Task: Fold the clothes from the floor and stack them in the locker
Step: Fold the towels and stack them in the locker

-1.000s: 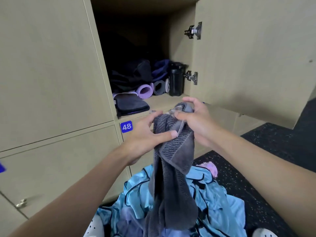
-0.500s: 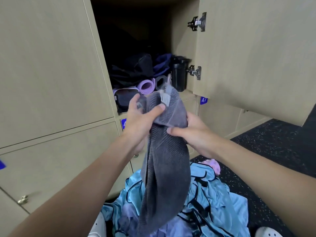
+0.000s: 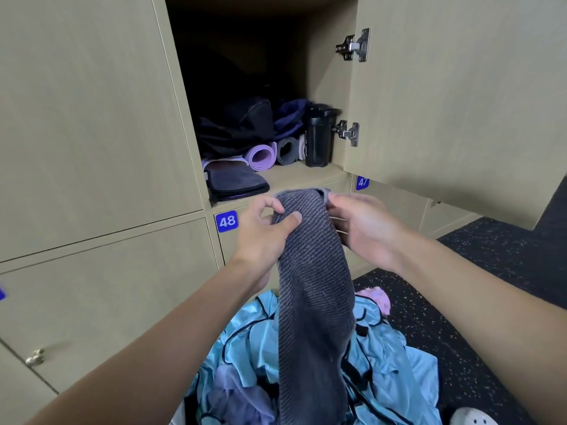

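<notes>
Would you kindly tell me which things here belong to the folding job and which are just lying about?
Job: grey towel, pinched at its top by left hand and right hand; light blue clothes on the floor; open locker; folded dark cloth on its shelf.
Lying about: black bottle; purple roll; grey roll; dark bag; white shoe.

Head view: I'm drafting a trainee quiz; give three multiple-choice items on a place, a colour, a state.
1. The tall black plastic bottle stands in the open beige locker at: A left end; B right end; C middle.
2. The crumpled shiny garment on the speckled floor is: A red; B light blue; C white.
3. The dark grey ribbed towel is: A shelved; B dropped; C held up, hanging.
Key: B, beside the lower hinge; B, blue cloth below the towel; C, left hand and right hand grip its top.
</notes>
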Tool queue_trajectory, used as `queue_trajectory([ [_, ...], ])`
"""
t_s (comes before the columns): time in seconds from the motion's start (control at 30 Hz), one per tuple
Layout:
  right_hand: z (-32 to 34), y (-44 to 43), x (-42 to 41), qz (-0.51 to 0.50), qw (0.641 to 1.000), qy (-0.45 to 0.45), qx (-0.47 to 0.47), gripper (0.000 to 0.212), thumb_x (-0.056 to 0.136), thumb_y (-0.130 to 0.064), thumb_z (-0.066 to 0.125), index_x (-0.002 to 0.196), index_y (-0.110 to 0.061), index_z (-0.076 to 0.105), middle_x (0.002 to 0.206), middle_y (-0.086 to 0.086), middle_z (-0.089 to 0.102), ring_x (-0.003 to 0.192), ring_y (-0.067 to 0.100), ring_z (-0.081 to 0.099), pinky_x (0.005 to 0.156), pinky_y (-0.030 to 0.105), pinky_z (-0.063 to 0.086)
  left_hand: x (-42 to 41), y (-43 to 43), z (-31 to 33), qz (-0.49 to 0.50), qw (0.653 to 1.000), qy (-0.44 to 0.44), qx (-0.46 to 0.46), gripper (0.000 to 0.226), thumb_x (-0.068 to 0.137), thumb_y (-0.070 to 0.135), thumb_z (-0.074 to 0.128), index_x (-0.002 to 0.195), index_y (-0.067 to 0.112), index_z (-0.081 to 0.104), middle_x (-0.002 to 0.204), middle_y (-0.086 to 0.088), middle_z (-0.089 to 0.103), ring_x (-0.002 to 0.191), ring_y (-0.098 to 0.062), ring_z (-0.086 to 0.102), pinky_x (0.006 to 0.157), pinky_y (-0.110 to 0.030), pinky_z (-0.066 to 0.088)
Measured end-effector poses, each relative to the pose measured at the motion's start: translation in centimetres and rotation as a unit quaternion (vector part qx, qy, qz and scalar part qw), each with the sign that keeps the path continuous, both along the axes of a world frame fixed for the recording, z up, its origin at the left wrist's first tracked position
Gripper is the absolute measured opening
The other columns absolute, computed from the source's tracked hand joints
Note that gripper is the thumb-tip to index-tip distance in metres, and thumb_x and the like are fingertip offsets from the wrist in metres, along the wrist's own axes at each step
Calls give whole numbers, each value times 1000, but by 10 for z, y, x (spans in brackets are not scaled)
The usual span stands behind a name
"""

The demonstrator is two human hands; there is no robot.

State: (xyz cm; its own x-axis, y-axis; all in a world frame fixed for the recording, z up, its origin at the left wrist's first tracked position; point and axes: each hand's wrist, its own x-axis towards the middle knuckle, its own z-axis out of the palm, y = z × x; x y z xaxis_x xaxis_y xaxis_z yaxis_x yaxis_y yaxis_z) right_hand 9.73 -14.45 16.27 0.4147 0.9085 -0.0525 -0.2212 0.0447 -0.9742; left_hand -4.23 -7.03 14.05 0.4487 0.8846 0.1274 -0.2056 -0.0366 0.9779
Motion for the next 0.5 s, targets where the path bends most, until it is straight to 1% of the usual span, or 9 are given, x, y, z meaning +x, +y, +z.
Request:
queue_trajectory([
  [0.07,-1,1,2,-17,999,32,13,14,100,-12,51,89,-12,58,88,10,67,76,22,58,68,34,45,2,1,-1,17,1000,8,7,19,92,-1,65,87,15,56,86,-13,69,65,-17,61,50,-21,46],
  [0.1,-2,1,2,-19,999,30,14,10,99,-6,51,94,-10,59,90,11,66,77,22,59,70,33,46,3,2,-2,21,1000,12,10,16,93,0,65,89,14,60,90,-12,70,71,-17,63,56,-22,48],
  [0.17,-5,0,0,-15,1000,8,12,16,95,5,53,106,-4,60,91,11,68,81,20,62,75,32,49,3,4,-3,24,999,25,22,14,93,3,66,95,16,66,103,-11,73,86,-20,66,73,-30,54],
  [0.23,-7,-1,-3,-5,999,-33,5,13,93,2,58,103,-2,64,88,7,70,80,18,63,79,32,47,2,4,-2,21,999,40,30,16,93,4,66,99,19,69,108,-10,74,95,-20,68,85,-35,55],
  [0.27,-6,-2,-4,-1,999,-51,2,9,93,-1,60,100,-1,66,86,6,70,79,17,62,79,32,47,2,3,-1,10,999,41,30,16,93,5,67,101,18,69,107,-10,74,95,-19,69,85,-33,55],
  [0.33,-5,-3,-7,-5,998,-66,0,6,93,-5,63,95,-3,67,84,5,70,76,15,63,76,30,46,0,-2,3,-21,999,37,24,18,92,9,69,107,17,69,104,-10,75,91,-15,71,80,-26,55],
  [0.4,-8,-2,-8,-22,995,-95,0,6,92,-9,65,92,-5,70,84,4,72,78,16,64,76,30,47,-1,-8,5,-54,997,44,31,28,88,15,74,115,17,68,104,-7,76,93,-14,73,78,-21,55],
  [0.43,-9,-1,-9,-34,993,-111,-1,7,92,-10,65,90,-6,70,86,6,73,81,17,64,80,32,48,0,-9,5,-58,996,54,41,33,85,17,77,117,18,68,104,-6,76,94,-14,73,78,-22,56],
  [0.5,-10,0,-8,-59,990,-125,-1,15,96,-12,61,90,0,68,93,13,73,87,21,63,90,42,50,0,-10,2,-37,995,74,59,35,79,16,83,111,21,70,100,-3,76,92,-17,74,80,-28,59],
])
